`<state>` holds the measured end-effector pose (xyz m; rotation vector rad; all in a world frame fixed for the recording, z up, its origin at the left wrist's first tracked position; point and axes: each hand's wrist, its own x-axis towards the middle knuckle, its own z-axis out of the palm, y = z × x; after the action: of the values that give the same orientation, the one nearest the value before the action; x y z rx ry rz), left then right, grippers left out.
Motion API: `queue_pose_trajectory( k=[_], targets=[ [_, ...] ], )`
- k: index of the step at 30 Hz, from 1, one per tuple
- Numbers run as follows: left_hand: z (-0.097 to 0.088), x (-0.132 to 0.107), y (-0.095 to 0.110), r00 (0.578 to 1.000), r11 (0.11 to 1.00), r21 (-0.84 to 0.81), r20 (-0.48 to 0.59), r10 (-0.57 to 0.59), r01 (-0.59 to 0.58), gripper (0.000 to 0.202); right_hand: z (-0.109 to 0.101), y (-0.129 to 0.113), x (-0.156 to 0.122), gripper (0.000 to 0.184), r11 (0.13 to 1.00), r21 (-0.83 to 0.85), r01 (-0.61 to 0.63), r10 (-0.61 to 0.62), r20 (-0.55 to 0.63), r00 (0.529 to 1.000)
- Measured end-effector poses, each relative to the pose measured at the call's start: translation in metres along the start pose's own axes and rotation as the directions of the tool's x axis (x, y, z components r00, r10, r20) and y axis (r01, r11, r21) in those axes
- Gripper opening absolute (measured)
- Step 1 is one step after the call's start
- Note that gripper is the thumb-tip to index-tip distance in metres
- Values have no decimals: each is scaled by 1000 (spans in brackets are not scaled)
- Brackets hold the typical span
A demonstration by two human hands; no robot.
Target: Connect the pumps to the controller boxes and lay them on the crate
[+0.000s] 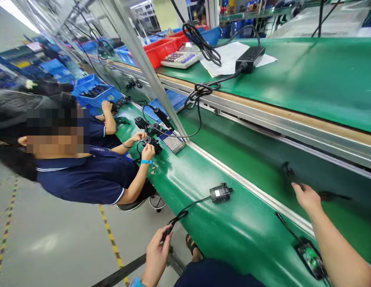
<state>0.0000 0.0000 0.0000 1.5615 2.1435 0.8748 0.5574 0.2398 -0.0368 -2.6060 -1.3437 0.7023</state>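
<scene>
My left hand [157, 251] is closed on the black cable [185, 209] of a small black pump-like unit [220, 193] that lies on the green bench [203, 223]. My right hand [306, 196] reaches out over the lower green conveyor belt [263, 159], fingers apart and holding nothing, close to a dark part [330, 195] lying on the belt. Under my right forearm sits an open black unit with a green circuit board [311, 259], its cable trailing back along the bench edge.
To the left, a seated person in a dark blue shirt [92, 175] handles another black unit [151, 143] beside a small tray of screws [173, 142]. More workers sit beyond. On the upper green shelf lie a power adapter [250, 57], papers, a calculator and red bins.
</scene>
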Motion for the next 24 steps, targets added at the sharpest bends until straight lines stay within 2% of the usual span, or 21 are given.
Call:
queue_pose_trajectory(
  k=[2,4,7,8,9,10,12,15,17,19,20,21,23,24],
  targets=[
    [1,13,12,995,993,-68,5,97,-96,25,1,11,-37,69,981,175,82,-109,149,983],
    [0,21,22,986,976,-158,52,157,-147,23,4,19,-86,66,947,295,128,-217,293,931],
    [-5,23,33,957,936,-332,216,193,-114,23,24,18,-172,68,907,395,149,-354,519,778],
    [-6,22,35,942,925,-372,275,195,-83,24,35,15,-196,69,919,366,148,-349,577,739],
    [-7,21,36,925,916,-396,323,202,-62,24,46,12,-215,70,944,306,126,-298,621,725],
    [-7,19,36,908,911,-409,359,215,-54,25,58,11,-228,69,962,256,96,-244,643,726],
    [-6,15,34,875,908,-413,411,257,-73,26,78,13,-244,66,988,147,39,-124,636,761],
    [-4,8,24,841,914,-386,448,304,-125,28,95,19,-259,56,999,14,29,-32,491,871],
    [-3,4,16,837,916,-372,445,318,-150,27,103,15,-273,47,997,-42,66,-47,347,937],
    [-3,2,9,842,914,-370,428,329,-169,26,115,1,-291,42,979,-55,198,-179,251,951],
    [-3,1,6,844,912,-371,420,334,-176,25,124,-8,-299,42,948,-52,314,-294,239,926],
    [-4,0,5,847,910,-372,410,338,-183,24,134,-19,-307,44,891,-54,450,-422,261,868],
    [-7,-1,5,856,905,-378,385,344,-194,22,158,-42,-316,50,720,-52,692,-625,383,680],
    [-9,-1,7,861,903,-383,373,346,-197,21,170,-52,-317,49,639,-43,768,-670,461,582]
  ],
)
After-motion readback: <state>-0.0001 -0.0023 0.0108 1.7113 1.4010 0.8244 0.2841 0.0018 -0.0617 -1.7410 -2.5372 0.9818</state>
